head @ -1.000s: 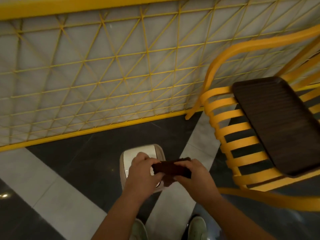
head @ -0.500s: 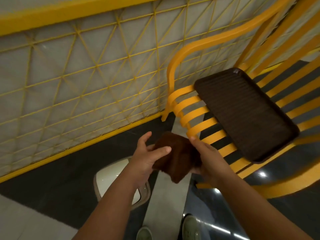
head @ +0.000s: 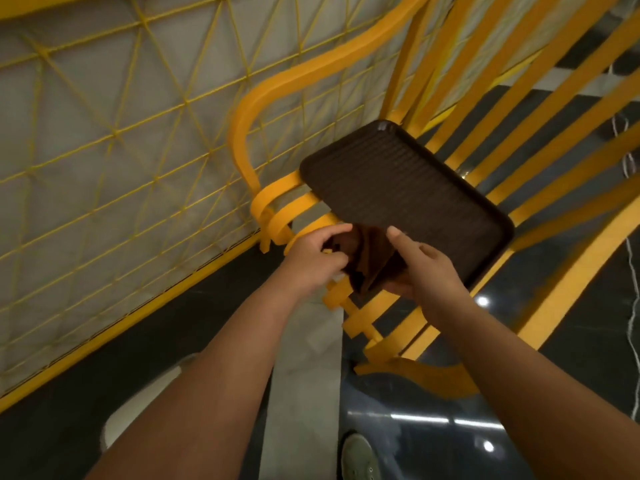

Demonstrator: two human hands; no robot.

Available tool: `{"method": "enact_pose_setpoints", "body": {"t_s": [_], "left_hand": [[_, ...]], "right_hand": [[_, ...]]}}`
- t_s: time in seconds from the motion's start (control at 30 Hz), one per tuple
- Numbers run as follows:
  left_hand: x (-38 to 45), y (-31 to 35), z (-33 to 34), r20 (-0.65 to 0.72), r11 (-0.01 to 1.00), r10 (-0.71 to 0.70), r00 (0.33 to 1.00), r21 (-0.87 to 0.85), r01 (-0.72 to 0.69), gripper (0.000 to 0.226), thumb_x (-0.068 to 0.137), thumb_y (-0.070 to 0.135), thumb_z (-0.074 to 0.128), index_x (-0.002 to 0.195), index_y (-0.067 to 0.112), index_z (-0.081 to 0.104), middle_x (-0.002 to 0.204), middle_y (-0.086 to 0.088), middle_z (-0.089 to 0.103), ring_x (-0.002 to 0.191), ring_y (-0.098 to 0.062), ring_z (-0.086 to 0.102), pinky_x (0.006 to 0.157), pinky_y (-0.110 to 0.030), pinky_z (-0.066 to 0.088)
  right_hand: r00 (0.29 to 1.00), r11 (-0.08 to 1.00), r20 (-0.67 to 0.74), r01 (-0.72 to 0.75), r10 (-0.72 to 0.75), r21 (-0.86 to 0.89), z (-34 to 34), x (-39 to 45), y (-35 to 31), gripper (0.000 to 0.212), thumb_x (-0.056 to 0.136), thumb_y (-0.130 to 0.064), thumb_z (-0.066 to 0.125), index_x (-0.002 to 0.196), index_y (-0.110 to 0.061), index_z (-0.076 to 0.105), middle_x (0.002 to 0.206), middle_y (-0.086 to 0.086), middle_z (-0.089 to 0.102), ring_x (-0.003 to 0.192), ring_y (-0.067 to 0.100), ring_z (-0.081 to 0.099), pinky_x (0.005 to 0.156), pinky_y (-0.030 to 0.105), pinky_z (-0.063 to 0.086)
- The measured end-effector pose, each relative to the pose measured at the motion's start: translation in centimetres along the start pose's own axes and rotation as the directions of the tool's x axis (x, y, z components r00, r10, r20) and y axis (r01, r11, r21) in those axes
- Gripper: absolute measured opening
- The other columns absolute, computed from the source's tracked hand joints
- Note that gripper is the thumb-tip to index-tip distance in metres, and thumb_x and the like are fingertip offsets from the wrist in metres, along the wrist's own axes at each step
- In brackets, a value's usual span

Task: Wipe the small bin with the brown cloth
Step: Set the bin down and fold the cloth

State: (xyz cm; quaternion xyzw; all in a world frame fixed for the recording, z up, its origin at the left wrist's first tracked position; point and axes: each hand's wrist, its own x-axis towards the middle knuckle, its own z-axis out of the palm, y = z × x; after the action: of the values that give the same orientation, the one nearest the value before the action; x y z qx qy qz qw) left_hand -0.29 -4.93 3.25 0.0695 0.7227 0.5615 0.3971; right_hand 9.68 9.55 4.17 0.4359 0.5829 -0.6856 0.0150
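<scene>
A: From the head camera, where are the hands?

B: Both are raised over the front edge of a yellow slatted chair [head: 446, 140]. The left hand [head: 313, 259] is curled, its fingertips [head: 341, 232] pinching the upper left edge of the brown cloth [head: 369, 259]. The right hand [head: 424, 268] cups the cloth from beneath and from the right, with its index finger stretched out along the top.

A: So the cloth is between them?

B: Yes, folded, held in the air and gripped by both hands, just in front of a dark ribbed cushion [head: 405, 199] lying on the chair seat.

A: And the small bin?

B: The small bin [head: 149, 407] stands on the dark floor [head: 62, 438] at lower left, mostly hidden behind the left forearm; only a pale curved part shows. It is well apart from the cloth.

A: What else is there?

B: A yellow lattice railing [head: 114, 140] along the left, and one pale shoe [head: 358, 457] at the bottom edge.
</scene>
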Motion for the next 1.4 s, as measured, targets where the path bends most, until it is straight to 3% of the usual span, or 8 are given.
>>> {"method": "enact_pose_setpoints", "body": {"t_s": [0.17, 0.37, 0.53, 0.63, 0.73, 0.9, 1.13, 1.4], "left_hand": [[3.8, 1.1, 1.6, 0.082, 0.987, 0.051, 0.995, 0.146, -0.062, 0.059, 0.088, 0.004, 0.051, 0.140, 0.033, 0.048, 0.135, 0.003, 0.052, 0.124, -0.014, 0.050, 0.101, -0.026, 0.043], [8.2, 1.1, 2.9, 0.176, 0.930, 0.096, 0.980, 0.334, -0.151, 0.066, 0.094, 0.005, 0.043, 0.151, 0.033, 0.027, 0.160, 0.003, 0.021, 0.146, -0.017, 0.020, 0.113, -0.027, 0.022], [10.7, -1.2, 3.5, 0.170, 0.497, -0.026, 0.985, 0.857, -0.135, 0.080, 0.095, 0.014, 0.044, 0.154, 0.034, -0.006, 0.162, -0.003, -0.018, 0.148, -0.027, -0.018, 0.119, -0.051, -0.005], [10.5, -3.1, 3.6, 0.186, 0.306, 0.056, 0.981, 0.932, -0.194, 0.073, 0.099, 0.022, 0.039, 0.154, 0.026, -0.009, 0.161, -0.002, -0.021, 0.147, -0.023, -0.022, 0.118, -0.053, -0.009], [10.2, -4.3, 3.7, 0.240, 0.158, 0.164, 0.957, 0.951, -0.266, 0.064, 0.102, 0.031, 0.029, 0.155, 0.022, -0.005, 0.163, 0.000, -0.015, 0.148, -0.020, -0.019, 0.117, -0.054, -0.012], [10.3, -4.5, 3.8, 0.258, -0.019, 0.167, 0.952, 0.966, -0.259, 0.060, 0.100, 0.039, 0.019, 0.155, 0.020, 0.004, 0.164, 0.000, -0.004, 0.149, -0.017, -0.014, 0.113, -0.056, -0.018], [10.1, -3.4, 4.5, 0.195, 0.042, 0.093, 0.976, 0.979, -0.199, 0.063, 0.098, 0.044, 0.019, 0.155, 0.022, 0.006, 0.164, 0.001, -0.004, 0.149, -0.020, -0.014, 0.114, -0.057, -0.018], [3.7, -6.3, -0.4, 0.084, 0.205, 0.097, 0.992, 0.973, -0.102, 0.070, 0.099, 0.039, 0.025, 0.152, 0.021, -0.017, 0.157, 0.001, -0.032, 0.143, -0.018, -0.031, 0.116, -0.051, -0.018]], "right_hand": [[0.972, 0.999, -0.230, 0.055, -0.053, 0.000, -0.9, 3.9, -0.3, 0.017, 0.088, -0.012, 0.066, 0.103, -0.017, 0.060, 0.101, 0.007, 0.068, 0.089, 0.021, 0.069, 0.070, 0.035, 0.060], [0.923, 0.992, -0.366, 0.123, -0.121, -0.019, -1.3, 7.9, 0.0, 0.020, 0.092, -0.014, 0.059, 0.110, -0.023, 0.060, 0.103, -0.001, 0.066, 0.089, 0.014, 0.066, 0.071, 0.029, 0.059], [0.909, 0.972, -0.400, 0.022, -0.117, -0.234, -1.6, 10.7, 1.8, 0.048, 0.093, -0.016, 0.057, 0.138, -0.023, 0.043, 0.133, 0.002, 0.052, 0.110, 0.020, 0.057, 0.087, 0.032, 0.053], [0.890, 0.843, -0.346, 0.075, -0.298, -0.533, -1.2, 10.8, 2.4, 0.053, 0.093, -0.013, 0.052, 0.144, -0.018, 0.037, 0.148, 0.007, 0.036, 0.129, 0.025, 0.042, 0.105, 0.038, 0.040], [0.867, 0.545, -0.126, 0.183, -0.482, -0.818, 0.0, 10.4, 2.8, 0.052, 0.094, -0.012, 0.045, 0.145, -0.015, 0.037, 0.157, 0.008, 0.018, 0.144, 0.027, 0.016, 0.116, 0.042, 0.023], [0.968, 0.224, 0.054, 0.110, -0.243, -0.968, 0.6, 10.8, 3.7, 0.057, 0.099, -0.021, 0.034, 0.152, -0.017, 0.016, 0.161, 0.005, 0.002, 0.147, 0.027, -0.002, 0.119, 0.046, 0.006], [0.992, 0.258, 0.079, 0.101, -0.095, -0.961, 0.5, 10.9, 2.9, 0.059, 0.100, -0.029, 0.030, 0.153, -0.019, 0.008, 0.161, 0.004, -0.005, 0.147, 0.026, -0.003, 0.118, 0.046, 0.004], [0.937, 0.333, 0.093, 0.212, -0.338, -0.919, 2.4, 6.3, 2.2, 0.054, 0.101, -0.026, 0.033, 0.152, -0.023, 0.018, 0.161, 0.003, 0.006, 0.147, 0.027, 0.002, 0.118, 0.045, 0.008]]}}
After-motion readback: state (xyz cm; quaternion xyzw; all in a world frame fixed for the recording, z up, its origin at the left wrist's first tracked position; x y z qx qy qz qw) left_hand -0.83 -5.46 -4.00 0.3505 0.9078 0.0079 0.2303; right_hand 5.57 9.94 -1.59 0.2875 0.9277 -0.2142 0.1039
